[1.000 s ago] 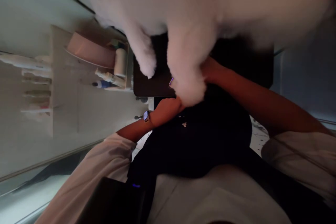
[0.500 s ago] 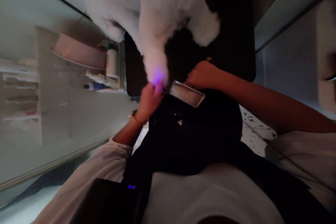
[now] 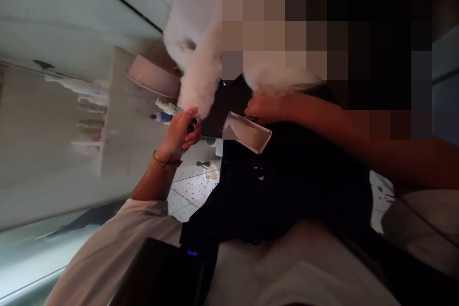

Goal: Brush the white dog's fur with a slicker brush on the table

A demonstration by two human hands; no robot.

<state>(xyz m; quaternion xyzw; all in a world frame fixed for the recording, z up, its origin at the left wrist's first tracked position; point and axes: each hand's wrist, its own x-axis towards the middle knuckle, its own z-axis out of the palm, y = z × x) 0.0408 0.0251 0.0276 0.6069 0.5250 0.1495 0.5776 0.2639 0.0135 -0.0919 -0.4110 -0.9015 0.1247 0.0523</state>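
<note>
A white fluffy dog [image 3: 195,64] stands on a dark table [image 3: 218,105]; pixel blocks hide much of its body. My left hand [image 3: 181,134] is closed around the lower end of one front leg, at the paw [image 3: 196,107]. Something dark shows between its thumb and fingers, too small to make out. My right hand [image 3: 265,105] is wrapped round the handle of a slicker brush [image 3: 249,133]. The brush's rectangular head points down and left, apart from the fur. White fur of another leg [image 3: 276,76] lies just above my right hand.
Left of the table are a pink basin [image 3: 154,75] and bottles [image 3: 163,117] on a shelf. A pale glass wall [image 3: 53,153] runs along the left. My dark apron [image 3: 287,191] lies against the table's near edge. Speckled floor [image 3: 195,191] shows below.
My left hand has moved left with the dog's paw, and the violet glow on the paw is gone. My right hand still holds the brush, now just below white fur. The view has shifted.
</note>
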